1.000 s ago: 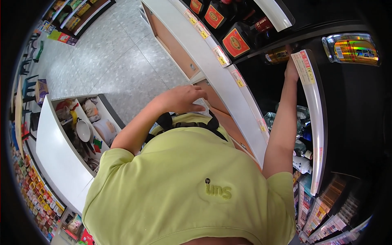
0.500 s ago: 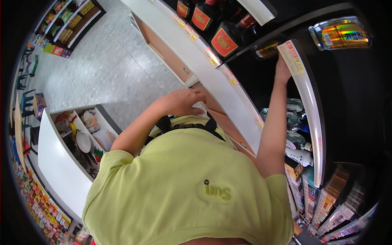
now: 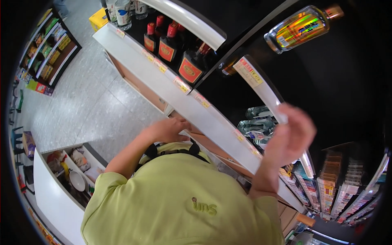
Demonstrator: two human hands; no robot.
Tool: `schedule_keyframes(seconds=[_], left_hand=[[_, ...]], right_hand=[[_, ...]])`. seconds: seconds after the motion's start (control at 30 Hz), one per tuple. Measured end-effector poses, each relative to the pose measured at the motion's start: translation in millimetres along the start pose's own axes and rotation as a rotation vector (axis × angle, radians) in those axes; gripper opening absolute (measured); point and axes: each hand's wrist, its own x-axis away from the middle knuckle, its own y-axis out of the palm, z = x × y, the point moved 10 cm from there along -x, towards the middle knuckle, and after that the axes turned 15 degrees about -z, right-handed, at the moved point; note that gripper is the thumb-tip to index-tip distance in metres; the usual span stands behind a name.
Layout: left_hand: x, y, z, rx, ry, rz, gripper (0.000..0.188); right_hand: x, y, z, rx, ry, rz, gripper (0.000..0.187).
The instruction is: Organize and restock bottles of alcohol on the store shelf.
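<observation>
My right hand [image 3: 296, 132] is raised in front of the upper shelf's white front edge [image 3: 261, 90]. It is blurred, with fingers loosely bent apart from the thumb and nothing visible in them. Above it, a clear glass bottle with a shiny gold label [image 3: 302, 30] rests on the black upper shelf. On the level below, a second gold-labelled bottle [image 3: 227, 66] is partly hidden behind that edge. Close to my chest hovers my left hand [image 3: 165, 130], slightly blurred, its fingers loosely bent and holding nothing. It is nearest the white lower shelf edge [image 3: 159, 85].
Dark red-capped bottles [image 3: 167, 48] and clear bottles [image 3: 257, 126] stand on the lower shelf. At my left is an open-topped white unit [image 3: 57, 192] holding a pan [image 3: 77, 180]. A snack rack [image 3: 49, 49] stands across the grey floor [image 3: 92, 77]. Packets hang at right [image 3: 330, 183].
My right hand has drawn back from the lower-level gold-labelled bottle, down toward me, and is empty. The view has shifted, bringing more of the lower shelf in. My left hand stays near my chest.
</observation>
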Motion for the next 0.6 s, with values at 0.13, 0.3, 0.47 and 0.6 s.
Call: schedule_keyframes(seconds=[0.13,0.3,0.47,0.6], left_hand=[[4.0,1.2,1.6,-0.002,0.013,-0.005,0.044],[13.2,-0.8,-3.1,0.018,-0.021,0.006,0.043],[24.0,-2.8,-16.8,0.014,-0.045,0.063,0.043],[31.5,-7.0,-20.6,-0.002,-0.032,0.118,0.041]], right_hand=[[-72.2,-68.2,39.7,-0.023,0.27,0.225,0.055],[-125.4,-109.2,122.0,0.113,0.428,0.24,0.077],[-146.4,-101.9,157.8,0.093,0.546,0.199,0.097],[-159.7,-103.3,173.3,0.134,0.552,0.169,0.091]])
